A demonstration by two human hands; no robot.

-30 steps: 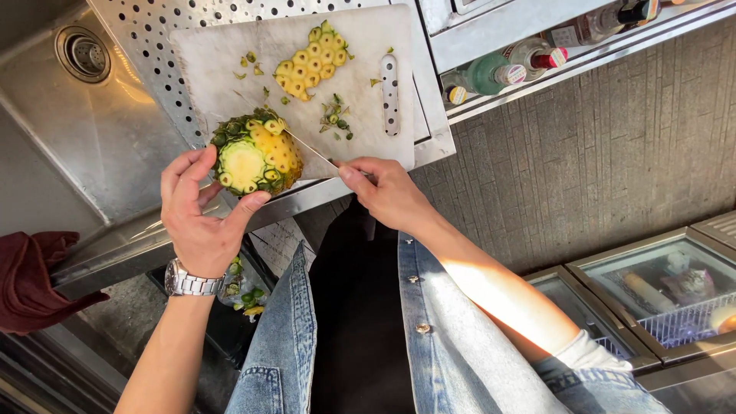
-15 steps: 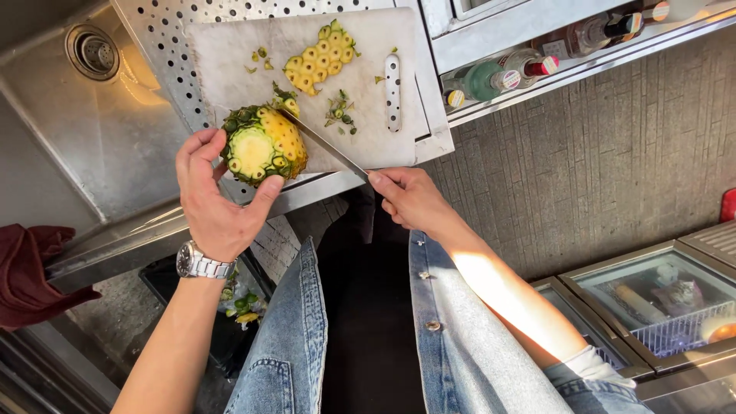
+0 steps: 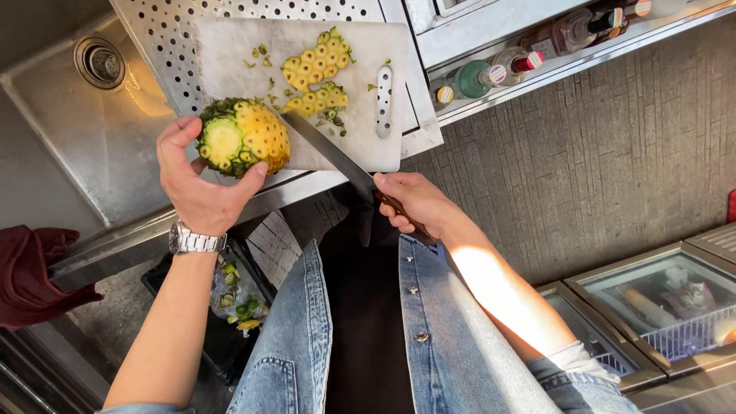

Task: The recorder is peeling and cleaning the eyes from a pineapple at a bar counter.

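A partly peeled pineapple (image 3: 244,138) lies on its side at the white cutting board's (image 3: 230,54) near edge, pale cut end outward; a long knife (image 3: 330,153) slants beside it, blade tip at the fruit.

This looks like a commercial bar or food-stall kitchen. A stainless steel sink (image 3: 84,130) with perforated drainboard (image 3: 165,31), a shelf of capped bottles (image 3: 529,57), and what seem glass-topped chest freezers (image 3: 659,307) suggest it.

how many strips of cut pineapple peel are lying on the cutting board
2. One peel strip lies near the middle of the cutting board; the second strip lies just below it, beside the knife. Small scraps lie scattered around them.
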